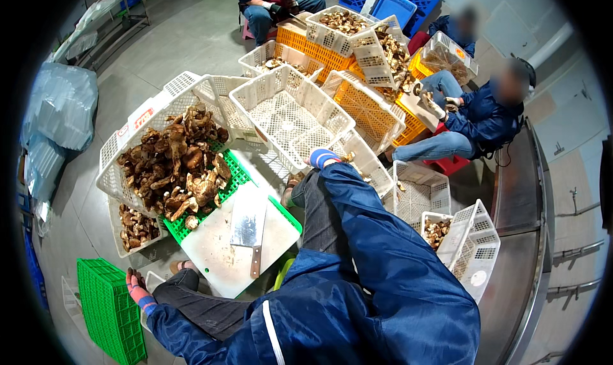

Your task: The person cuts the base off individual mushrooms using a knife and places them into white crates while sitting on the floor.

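Observation:
My left hand, in a pink and blue striped glove with dark fingertips, hangs at the left beside a green crate. Its fingers are stretched out and hold nothing visible. My right hand, in a blue striped glove, is at the near rim of an upright white crate; its fingers are mostly hidden. Across my lap lies a white cutting board on a green crate. A cleaver with a wooden handle rests flat on it. Brown mushrooms spill from a tilted white crate at the board's far edge.
Orange crates and more white crates with mushrooms stand ahead. One co-worker sits at the right, another at the far side, a third behind crates. Plastic-wrapped bundles lie left. A metal counter runs along the right.

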A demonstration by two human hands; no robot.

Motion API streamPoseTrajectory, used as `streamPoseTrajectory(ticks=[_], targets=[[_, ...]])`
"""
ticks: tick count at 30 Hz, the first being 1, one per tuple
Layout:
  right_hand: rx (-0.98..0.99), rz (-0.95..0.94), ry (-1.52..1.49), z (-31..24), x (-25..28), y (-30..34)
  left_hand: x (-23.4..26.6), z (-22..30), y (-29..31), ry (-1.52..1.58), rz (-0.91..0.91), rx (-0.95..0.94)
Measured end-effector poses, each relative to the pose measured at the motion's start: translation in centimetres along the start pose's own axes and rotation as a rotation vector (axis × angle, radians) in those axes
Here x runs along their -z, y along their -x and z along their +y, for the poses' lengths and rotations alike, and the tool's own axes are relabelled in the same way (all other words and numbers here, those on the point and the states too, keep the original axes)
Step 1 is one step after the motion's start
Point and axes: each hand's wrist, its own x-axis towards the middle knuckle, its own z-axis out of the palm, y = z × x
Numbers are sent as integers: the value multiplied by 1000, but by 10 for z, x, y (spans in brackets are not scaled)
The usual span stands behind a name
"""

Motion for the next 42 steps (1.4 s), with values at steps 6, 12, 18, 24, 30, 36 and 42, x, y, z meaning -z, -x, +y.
streamPoseTrajectory(ticks=[6,12,18,24,30,36,42], targets=[[5,-16,-12,0,3,2,0,1,3,-7,-13,-3],[77,-25,-9,9,-4,-6,-1,-2,2,-6,-3,35],[-14,-43,34,3,-2,-1,-5,-2,6,-28,20,-1],[-20,-24,33,-5,-3,-4,-1,4,12,34,58,-39],[-42,6,48,18,-14,-9,-26,6,13,23,32,-1],[40,122,100,39,-16,-20,-10,-25,-8,42,-3,41],[-178,522,-339,7,-1,48,7,1,-9,342,-102,17]])
